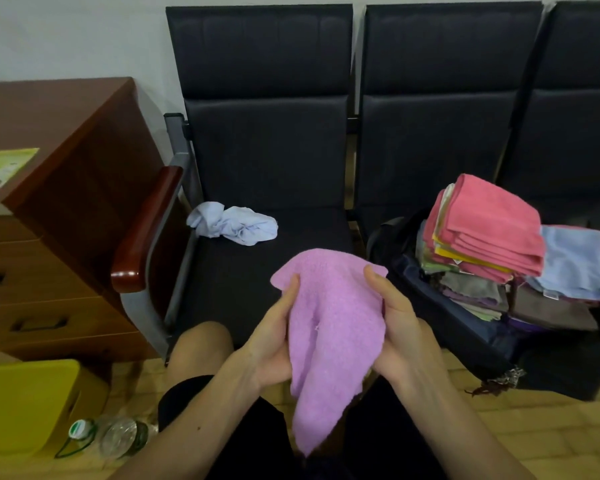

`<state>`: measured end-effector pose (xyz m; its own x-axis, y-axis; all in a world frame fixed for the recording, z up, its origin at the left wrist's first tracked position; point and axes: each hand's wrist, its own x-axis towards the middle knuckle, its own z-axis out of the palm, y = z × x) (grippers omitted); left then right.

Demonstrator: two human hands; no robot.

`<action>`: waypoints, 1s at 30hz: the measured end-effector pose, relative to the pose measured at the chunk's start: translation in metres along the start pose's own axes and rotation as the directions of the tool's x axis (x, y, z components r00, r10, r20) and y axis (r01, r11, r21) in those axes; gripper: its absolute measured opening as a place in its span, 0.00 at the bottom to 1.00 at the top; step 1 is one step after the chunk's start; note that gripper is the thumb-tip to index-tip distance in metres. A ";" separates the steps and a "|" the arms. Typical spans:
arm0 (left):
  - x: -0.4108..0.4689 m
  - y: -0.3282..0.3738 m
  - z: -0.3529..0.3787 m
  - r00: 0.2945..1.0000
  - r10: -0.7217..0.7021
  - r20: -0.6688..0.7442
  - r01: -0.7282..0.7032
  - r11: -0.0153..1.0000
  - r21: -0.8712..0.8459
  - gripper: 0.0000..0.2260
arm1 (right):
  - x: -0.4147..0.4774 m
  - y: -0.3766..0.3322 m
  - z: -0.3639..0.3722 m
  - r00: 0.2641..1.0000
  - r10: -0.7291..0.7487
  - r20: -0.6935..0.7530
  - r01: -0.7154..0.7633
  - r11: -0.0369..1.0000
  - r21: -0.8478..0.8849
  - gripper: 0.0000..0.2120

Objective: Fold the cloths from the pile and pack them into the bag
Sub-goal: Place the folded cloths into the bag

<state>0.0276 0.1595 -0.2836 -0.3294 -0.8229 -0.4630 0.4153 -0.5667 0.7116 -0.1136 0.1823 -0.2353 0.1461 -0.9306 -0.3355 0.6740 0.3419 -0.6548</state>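
A lilac fluffy cloth point(333, 327) hangs between both my hands in front of the black seat. My left hand point(274, 337) grips its left edge, and my right hand point(399, 327) grips its right edge, thumbs on top. A crumpled pale blue cloth point(234, 223) lies at the back left of the seat. To the right, a dark open bag point(465, 327) lies on the neighbouring seat, holding a tall stack of folded cloths point(482, 230) with a pink one on top and a light blue folded cloth point(575, 265) beside it.
A row of black chairs point(267, 143) stands against the wall. A brown wooden cabinet point(66, 202) with drawers is on the left beside the red-brown armrest point(146, 230). A yellow box point(25, 407) and plastic bottles point(115, 434) lie on the floor at lower left.
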 end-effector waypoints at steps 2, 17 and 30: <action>0.001 -0.001 -0.005 1.000 -0.022 -0.006 0.023 0.999 0.024 0.15 | 0.004 0.000 -0.004 0.996 0.084 -0.028 -0.086 0.995 -0.060 0.12; 0.022 0.016 -0.066 0.839 0.474 -0.267 -0.272 0.790 0.550 0.19 | 0.027 0.042 -0.051 0.975 0.029 -0.221 -0.135 0.866 -0.481 0.40; -0.004 0.092 -0.053 0.908 0.390 0.153 -0.358 0.532 0.767 0.25 | 0.042 -0.029 -0.037 0.967 -0.186 0.172 0.193 0.100 -0.976 0.42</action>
<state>0.1124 0.1083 -0.2447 -0.2674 -0.9616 -0.0621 -0.3119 0.0254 0.9498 -0.1539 0.1381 -0.2551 0.1408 -0.9863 -0.0862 -0.6111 -0.0181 -0.7914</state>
